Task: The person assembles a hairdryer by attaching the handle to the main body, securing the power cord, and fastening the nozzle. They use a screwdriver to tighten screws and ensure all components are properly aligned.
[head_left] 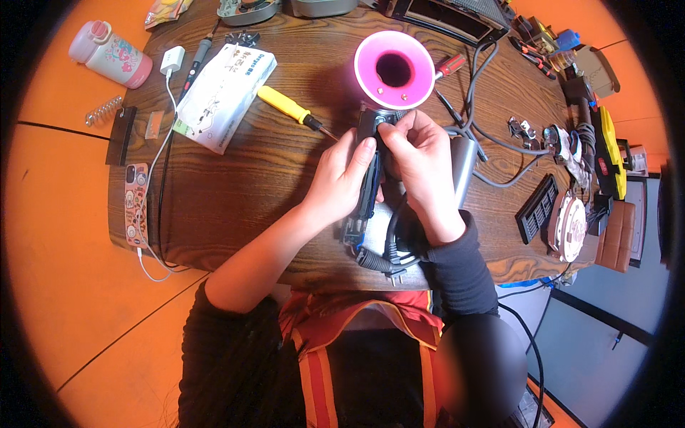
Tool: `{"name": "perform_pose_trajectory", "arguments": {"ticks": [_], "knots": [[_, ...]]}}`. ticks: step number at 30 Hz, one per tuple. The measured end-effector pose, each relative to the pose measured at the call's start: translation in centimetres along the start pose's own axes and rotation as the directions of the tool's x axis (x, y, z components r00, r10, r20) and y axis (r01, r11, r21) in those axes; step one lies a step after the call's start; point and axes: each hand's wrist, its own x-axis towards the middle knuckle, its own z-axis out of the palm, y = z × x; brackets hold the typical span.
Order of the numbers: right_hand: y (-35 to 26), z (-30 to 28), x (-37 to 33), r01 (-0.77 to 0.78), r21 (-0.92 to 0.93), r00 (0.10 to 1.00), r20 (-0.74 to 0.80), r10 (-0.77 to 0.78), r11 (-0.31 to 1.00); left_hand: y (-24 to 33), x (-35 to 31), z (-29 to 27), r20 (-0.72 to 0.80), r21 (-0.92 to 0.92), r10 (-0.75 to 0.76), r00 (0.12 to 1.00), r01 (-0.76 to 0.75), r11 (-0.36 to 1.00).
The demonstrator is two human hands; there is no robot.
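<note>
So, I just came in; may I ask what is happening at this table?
A person's left hand grips the dark handle of a hair-dryer-like device with a pink, ring-shaped head. The right hand has its fingers at the handle's top; whether they pinch a small part is hidden. A yellow-handled screwdriver lies left of the device, by a white box.
</note>
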Motion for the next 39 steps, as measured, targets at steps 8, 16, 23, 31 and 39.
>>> {"name": "perform_pose_trajectory", "arguments": {"ticks": [8,16,23,31,39], "knots": [[0.3,-0.4,-0.1,0.155,-0.110,0.988,0.019,-0.153,0.982,-0.1,0.1,0.1,0.047,-0.048,-0.012,0.999,0.015,0.999],[-0.2,-0.5,-0.4,0.162,-0.103,0.987,0.013,-0.161,0.981,-0.1,0.1,0.0,0.048,-0.042,0.007,0.999,-0.005,0.999],[-0.2,-0.7,-1.7,0.223,-0.304,0.975,0.054,-0.216,0.926,0.3,0.5,-1.2,-0.069,-0.242,0.068,0.995,-0.082,0.967],[1.1,0.6,-2.3,0.478,-0.606,0.873,0.247,-0.421,0.636,0.2,1.4,-2.2,-0.274,-0.306,0.104,0.956,-0.189,0.933],[1.3,1.1,-2.5,0.537,-0.533,0.844,0.333,-0.422,0.654,0.1,1.3,-2.1,-0.305,-0.345,0.003,0.952,-0.113,0.932]]}}
